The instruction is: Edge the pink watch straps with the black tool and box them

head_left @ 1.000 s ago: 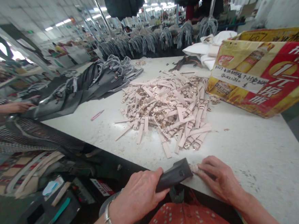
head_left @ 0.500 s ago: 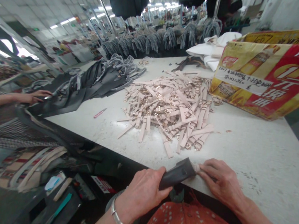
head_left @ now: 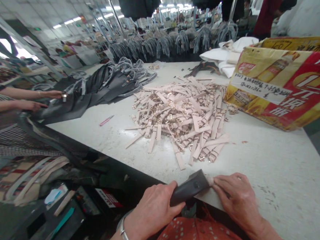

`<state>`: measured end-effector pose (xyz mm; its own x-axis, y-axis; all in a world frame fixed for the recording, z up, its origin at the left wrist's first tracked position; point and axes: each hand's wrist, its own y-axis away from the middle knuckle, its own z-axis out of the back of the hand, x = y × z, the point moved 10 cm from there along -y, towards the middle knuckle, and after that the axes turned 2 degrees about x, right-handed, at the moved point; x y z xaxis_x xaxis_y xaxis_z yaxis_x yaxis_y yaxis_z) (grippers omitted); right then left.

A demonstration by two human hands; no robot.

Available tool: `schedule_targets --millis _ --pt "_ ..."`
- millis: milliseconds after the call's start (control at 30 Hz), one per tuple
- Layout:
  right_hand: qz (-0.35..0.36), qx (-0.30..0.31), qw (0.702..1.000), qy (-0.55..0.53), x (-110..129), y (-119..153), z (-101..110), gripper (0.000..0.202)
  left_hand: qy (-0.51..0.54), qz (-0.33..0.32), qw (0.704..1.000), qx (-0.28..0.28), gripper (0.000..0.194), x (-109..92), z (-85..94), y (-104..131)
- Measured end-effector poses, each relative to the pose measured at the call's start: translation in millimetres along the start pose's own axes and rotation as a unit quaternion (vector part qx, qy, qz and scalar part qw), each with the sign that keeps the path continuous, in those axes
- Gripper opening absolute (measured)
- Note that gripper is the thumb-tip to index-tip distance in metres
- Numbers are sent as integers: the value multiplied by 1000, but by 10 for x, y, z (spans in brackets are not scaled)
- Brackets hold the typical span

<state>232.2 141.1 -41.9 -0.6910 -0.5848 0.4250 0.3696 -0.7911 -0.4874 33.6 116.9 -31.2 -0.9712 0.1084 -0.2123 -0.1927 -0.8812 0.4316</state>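
Head view: your left hand grips a dark object, your right hand pinches a pale piece at its end.

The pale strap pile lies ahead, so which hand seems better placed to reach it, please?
Probably the right hand: it is over the white table, pinching only a small pale piece, while the left hand is wrapped around the dark object.

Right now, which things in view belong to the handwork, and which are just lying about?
In the work:
dark object, held in the left hand
small pale piece, pinched by the right hand
pale buckled straps, probably, heaped just beyond

Apparently lying about:
slim pink implement
printed carton
white bundle
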Motion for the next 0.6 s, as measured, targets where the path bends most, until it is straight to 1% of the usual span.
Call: schedule_targets --millis 100,167,300,400,500,600 --pt "-7 -13 1000 3 3 11 22 9 8 -5 1000 -1 31 -18 -17 -1" --pt "-11 -4 1000 -1 11 -8 21 9 8 -9 1000 -4 31 -23 -28 1" --pt "-13 38 999 -19 52 -80 -21 14 0 -15 1000 -8 32 -31 -44 22" --pt "-12 79 997 -18 59 -109 -109 18 -3 -15 1000 -9 32 -45 -42 41" --pt "-16 99 995 -1 9 -110 -194 21 2 -6 1000 -6 32 -41 -30 49" --pt "-38 88 995 -4 -92 -120 -215 21 3 5 1000 -2 30 -24 -10 49"
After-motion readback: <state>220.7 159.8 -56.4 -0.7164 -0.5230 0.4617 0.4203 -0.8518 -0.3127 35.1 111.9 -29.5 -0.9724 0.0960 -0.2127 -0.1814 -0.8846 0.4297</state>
